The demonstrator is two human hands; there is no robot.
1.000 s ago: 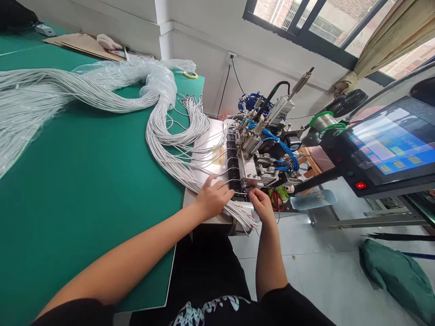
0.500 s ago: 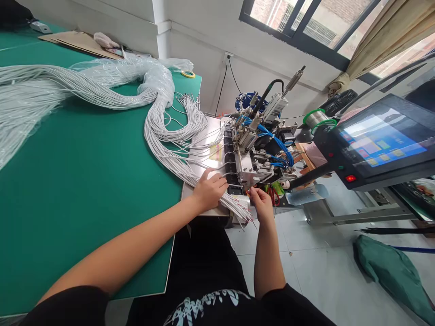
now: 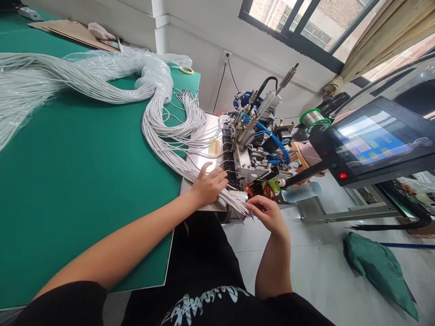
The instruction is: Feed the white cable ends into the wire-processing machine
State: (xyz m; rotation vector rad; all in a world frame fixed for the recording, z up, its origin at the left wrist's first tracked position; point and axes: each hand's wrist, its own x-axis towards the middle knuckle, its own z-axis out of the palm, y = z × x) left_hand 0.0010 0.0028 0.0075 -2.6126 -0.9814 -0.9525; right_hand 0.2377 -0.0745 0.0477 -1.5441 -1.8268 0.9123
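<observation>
Nearby, left hand [image 3: 208, 185] spread on white wires [image 3: 152, 131], right hand [image 3: 269, 213] pinching wire ends [image 3: 242, 207], machine [image 3: 253, 151] behind.

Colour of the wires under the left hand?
The wires are white; head view shows it best.

The white wire bundle [image 3: 163, 131] is cut off by the picture's left edge, so its far end is not seen. Near the front edge of the metal plate [image 3: 200, 149], a stretch of the wires is covered by the left hand [image 3: 208, 185], and whether any is gripped beneath the palm cannot be told. The wire ends at the right hand [image 3: 268, 212] are too small for a pinch to be made out. The writing on the screen [image 3: 372, 141] is blurred, and its right side is cut off.
</observation>
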